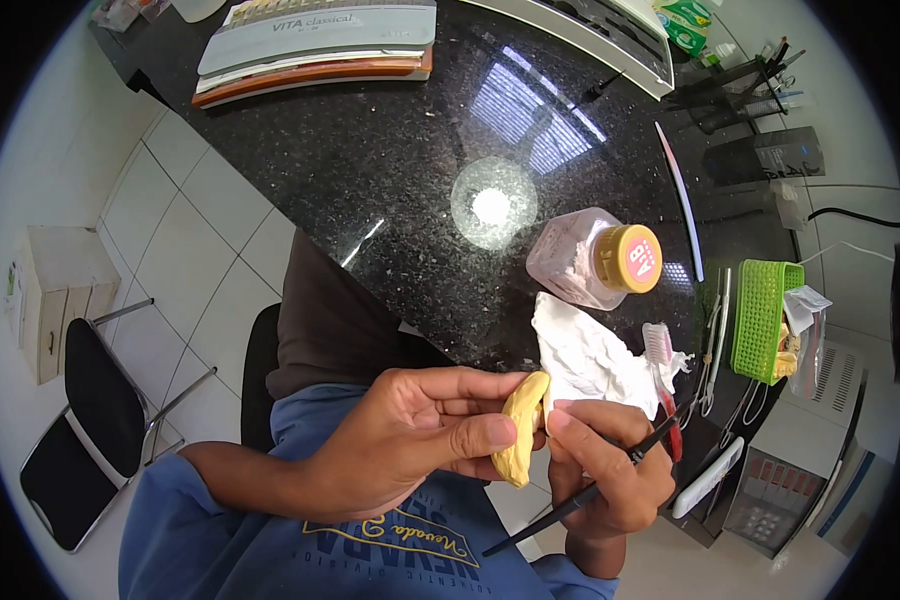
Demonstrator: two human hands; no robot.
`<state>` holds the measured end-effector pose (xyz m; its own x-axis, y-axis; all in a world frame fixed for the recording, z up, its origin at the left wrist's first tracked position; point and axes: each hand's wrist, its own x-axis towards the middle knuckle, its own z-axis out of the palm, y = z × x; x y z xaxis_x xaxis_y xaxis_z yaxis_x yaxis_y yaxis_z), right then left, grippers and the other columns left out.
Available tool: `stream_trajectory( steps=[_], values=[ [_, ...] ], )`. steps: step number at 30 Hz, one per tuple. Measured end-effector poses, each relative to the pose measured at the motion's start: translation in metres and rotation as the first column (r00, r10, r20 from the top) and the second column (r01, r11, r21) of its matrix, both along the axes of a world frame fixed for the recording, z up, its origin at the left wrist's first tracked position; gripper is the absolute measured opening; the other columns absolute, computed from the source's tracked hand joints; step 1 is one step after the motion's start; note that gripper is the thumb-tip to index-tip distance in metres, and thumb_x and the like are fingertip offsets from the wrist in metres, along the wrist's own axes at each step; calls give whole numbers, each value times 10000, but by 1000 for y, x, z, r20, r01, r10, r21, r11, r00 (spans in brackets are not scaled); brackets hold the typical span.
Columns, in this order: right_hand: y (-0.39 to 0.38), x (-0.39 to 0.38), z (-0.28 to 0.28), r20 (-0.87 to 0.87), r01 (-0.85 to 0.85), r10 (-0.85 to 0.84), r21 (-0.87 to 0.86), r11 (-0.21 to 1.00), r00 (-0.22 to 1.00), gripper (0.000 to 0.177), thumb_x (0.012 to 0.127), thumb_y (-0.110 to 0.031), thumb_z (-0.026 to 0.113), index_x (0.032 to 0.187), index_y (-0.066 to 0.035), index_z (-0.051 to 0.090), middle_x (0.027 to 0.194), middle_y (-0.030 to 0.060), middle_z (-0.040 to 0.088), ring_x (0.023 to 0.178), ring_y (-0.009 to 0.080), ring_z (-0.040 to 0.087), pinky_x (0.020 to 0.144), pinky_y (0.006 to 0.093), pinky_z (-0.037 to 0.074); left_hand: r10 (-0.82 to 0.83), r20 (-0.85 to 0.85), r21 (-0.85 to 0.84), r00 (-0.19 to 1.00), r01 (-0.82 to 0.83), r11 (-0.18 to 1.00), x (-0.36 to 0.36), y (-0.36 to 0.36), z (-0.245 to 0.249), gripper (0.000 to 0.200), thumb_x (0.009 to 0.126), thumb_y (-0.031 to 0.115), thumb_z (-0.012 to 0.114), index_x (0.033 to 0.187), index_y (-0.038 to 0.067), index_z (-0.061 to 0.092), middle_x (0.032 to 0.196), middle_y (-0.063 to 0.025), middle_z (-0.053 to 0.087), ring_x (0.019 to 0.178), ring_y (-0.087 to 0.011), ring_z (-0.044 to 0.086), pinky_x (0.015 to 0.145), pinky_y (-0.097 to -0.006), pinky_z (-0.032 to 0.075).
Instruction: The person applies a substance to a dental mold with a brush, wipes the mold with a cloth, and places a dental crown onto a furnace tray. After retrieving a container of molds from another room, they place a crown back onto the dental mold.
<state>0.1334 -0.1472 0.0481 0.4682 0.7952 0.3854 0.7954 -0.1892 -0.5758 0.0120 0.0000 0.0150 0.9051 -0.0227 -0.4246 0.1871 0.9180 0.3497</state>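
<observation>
The left hand (420, 425) has its grip clamped on a yellow piece (522, 430), thumb on the near face and fingers behind it, so that the piece stands on edge in front of the blue shirt (370, 555), near the counter's edge. The right hand (615, 465) has its grip closed around a slim black tool (540, 525), which slants across the fingers with one end pointing down toward the shirt; its thumb and forefinger come up just beside the right side of the yellow piece, though I cannot tell whether they press on it. Directly beyond the hands, a crumpled white tissue (595, 355) lies on the black speckled counter (410, 200), and a brush with pale pink bristles (658, 345) lies at its right side. Past the tissue is a clear jar (565, 262) with a yellow lid (627, 258), pale pink material inside it. Farther right are a long, thin strip (682, 205) and a green basket (765, 320) with small items in and beside it. At the far left of the counter sits a grey case (315, 35) marked "VITA classical"; a black chair (103, 400) stands on the tiled floor (195, 210).
</observation>
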Motion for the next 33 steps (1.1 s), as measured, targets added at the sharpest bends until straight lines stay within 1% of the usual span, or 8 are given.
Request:
stream_trajectory(
  steps=[6,9,11,14,18,22,26,33],
  values=[
    [0,0,1,32,-22,21,20,1000,999,397,565,-5,763,955,-68,722,831,111,677,677,206,661,575,267,529,5,-6,1,1000,-5,1000,0,0,1,418,922,70,585,1288,-76,446,1098,-204,614,970,-227,655,826,-336,582],
    [-1,0,5,70,-41,45,-65,997,996,393,573,-7,759,958,-77,725,835,116,676,684,207,659,581,275,534,28,6,-9,1000,-28,1000,0,-1,1,443,910,117,621,1289,-64,479,1073,-163,644,923,-172,663,765,-264,582],
    [-1,0,5,83,-48,53,-69,996,995,389,575,-1,752,954,-84,725,837,117,675,689,209,658,586,277,534,-13,-7,1,1000,13,1000,0,1,1,418,924,68,580,1293,-72,442,1118,-213,609,1001,-250,648,839,-339,575],
    [-1,1,0,26,43,-43,32,999,999,367,594,12,744,949,-75,718,833,119,675,688,211,658,586,272,530,-24,-3,8,1000,24,1000,-1,0,-2,417,930,70,568,1305,-56,437,1162,-237,590,1068,-292,622,850,-343,571],
    [-11,16,-1,30,187,-192,122,975,981,194,764,31,670,955,0,671,827,155,670,637,194,631,575,242,485,-11,48,0,999,11,1000,0,1,0,419,935,68,554,1322,-32,430,1217,-262,557,1133,-334,581,873,-369,563],
    [-13,21,6,-329,536,-464,173,827,822,121,887,-54,607,943,52,618,794,135,615,550,122,564,488,206,442,-6,99,-42,995,10,999,-2,0,-5,422,935,68,550,1330,-17,427,1248,-275,533,1158,-355,559,903,-419,546],
    [-24,40,17,-495,660,-500,221,718,711,184,934,-143,565,974,35,589,736,107,609,505,102,550,444,192,429,-12,105,-50,994,17,999,-2,0,-2,425,931,74,558,1327,-14,432,1252,-282,527,1168,-364,550,914,-434,538],
    [-52,57,30,-297,647,-588,501,576,753,246,942,-144,558,1061,70,551,847,132,629,717,144,642,599,211,536,-3,127,-41,992,9,999,-4,0,-3,425,926,71,566,1322,-13,439,1252,-287,527,1173,-369,545,924,-440,531]
  ],
)
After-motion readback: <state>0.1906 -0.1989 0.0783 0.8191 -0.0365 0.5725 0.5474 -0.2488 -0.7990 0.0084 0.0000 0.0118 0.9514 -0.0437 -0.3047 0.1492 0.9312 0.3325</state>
